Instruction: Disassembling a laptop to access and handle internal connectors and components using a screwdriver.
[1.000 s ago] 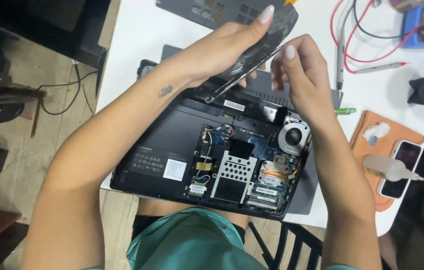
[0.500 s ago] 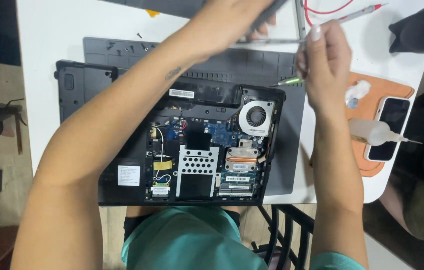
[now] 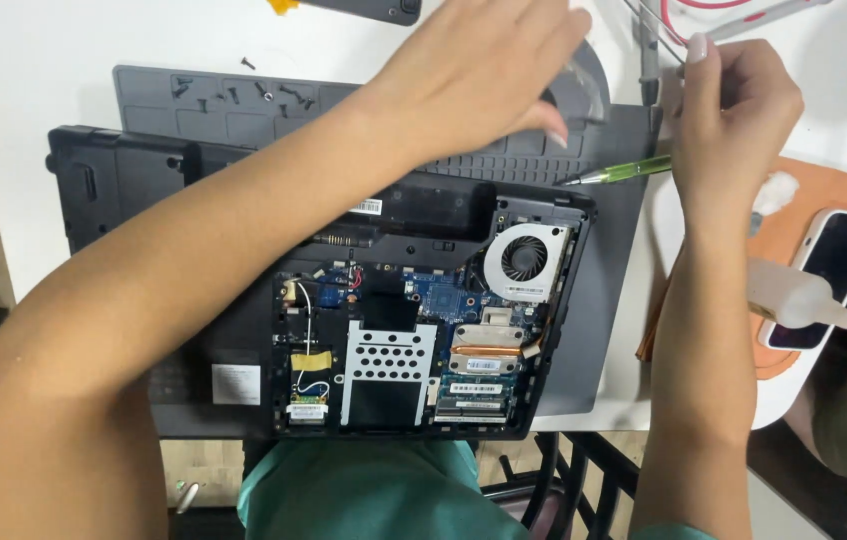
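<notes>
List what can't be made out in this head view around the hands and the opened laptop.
- Left hand: motion-blurred fingertips; whether it holds anything is unclear.
- Right hand: the grip on the green screwdriver is hidden inside the fist.
- Laptop: the left forearm covers part of its underside.
- Loose screws on the grey mat: too small to tell types.
- Phone: partly hidden by a white squeeze bottle.

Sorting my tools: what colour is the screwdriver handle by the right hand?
Translucent green handle on the screwdriver, just under the right hand; the head view shows it.
</notes>
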